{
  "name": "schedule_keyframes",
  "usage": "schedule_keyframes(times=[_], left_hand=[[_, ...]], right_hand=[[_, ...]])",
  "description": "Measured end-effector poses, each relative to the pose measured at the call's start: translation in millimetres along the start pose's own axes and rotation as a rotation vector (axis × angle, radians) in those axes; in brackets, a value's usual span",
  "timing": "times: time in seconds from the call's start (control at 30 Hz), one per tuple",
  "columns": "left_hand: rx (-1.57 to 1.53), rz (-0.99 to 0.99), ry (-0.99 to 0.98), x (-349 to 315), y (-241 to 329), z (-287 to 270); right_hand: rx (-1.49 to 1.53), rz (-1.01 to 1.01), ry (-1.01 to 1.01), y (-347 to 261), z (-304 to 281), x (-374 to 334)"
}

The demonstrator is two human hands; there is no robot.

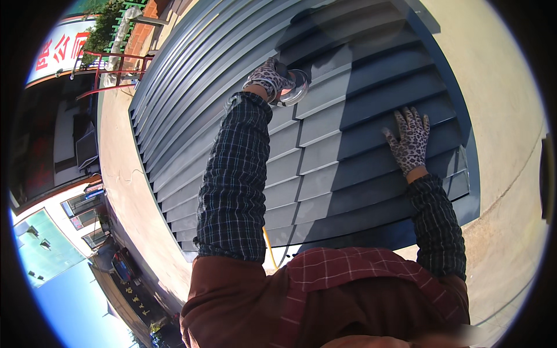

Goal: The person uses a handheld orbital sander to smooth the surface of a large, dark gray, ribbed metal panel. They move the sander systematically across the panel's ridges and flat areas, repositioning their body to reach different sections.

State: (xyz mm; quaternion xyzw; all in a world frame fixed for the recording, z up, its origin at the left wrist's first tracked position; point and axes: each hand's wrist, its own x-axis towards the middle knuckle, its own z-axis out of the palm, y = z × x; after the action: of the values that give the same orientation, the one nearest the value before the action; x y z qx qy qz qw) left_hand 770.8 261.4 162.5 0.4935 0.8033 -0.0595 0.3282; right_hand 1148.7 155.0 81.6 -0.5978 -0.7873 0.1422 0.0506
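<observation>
A large dark grey louvered metal panel (322, 142) lies before me, its slats running in overlapping rows. My left hand (270, 76), in a leopard-print glove, is stretched out over the upper middle of it. Its fingers are closed around what looks like a roll of clear tape (297, 93), a see-through ring close to the slats. The fingertips are partly hidden there. Farther right, my right hand (409, 139), in a matching glove, rests with spread fingers on the shaded slats and holds nothing.
Pale concrete ground (125, 145) surrounds the panel. A red metal frame (119, 72) stands at the upper left, near a brick structure (139, 32) and green fencing. A yellow cord or hose (269, 246) runs by the panel's near edge, close to my body.
</observation>
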Motion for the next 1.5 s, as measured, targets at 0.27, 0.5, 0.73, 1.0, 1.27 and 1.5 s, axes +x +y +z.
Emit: schedule_keyframes(times=[0.27,0.5,0.73,1.0,1.27,1.5], left_hand=[[0.097,-0.163,0.036,-8,-74,-6],[0.039,-0.079,0.047,-5,-32,-1],[0.056,0.020,-0.006,3,43,3],[0.053,0.101,-0.014,0,113,4],[0.077,0.188,0.038,26,158,19],[0.097,0.267,0.027,38,206,28]], right_hand=[[-0.019,-0.006,-0.015,-3,-1,0],[0.003,0.000,-0.027,-2,-8,-1],[0.032,0.017,-0.075,-2,-15,2],[0.041,0.010,-0.087,-1,-21,2],[0.099,-0.053,-0.066,4,-21,1],[0.124,-0.072,-0.077,7,-26,0]])
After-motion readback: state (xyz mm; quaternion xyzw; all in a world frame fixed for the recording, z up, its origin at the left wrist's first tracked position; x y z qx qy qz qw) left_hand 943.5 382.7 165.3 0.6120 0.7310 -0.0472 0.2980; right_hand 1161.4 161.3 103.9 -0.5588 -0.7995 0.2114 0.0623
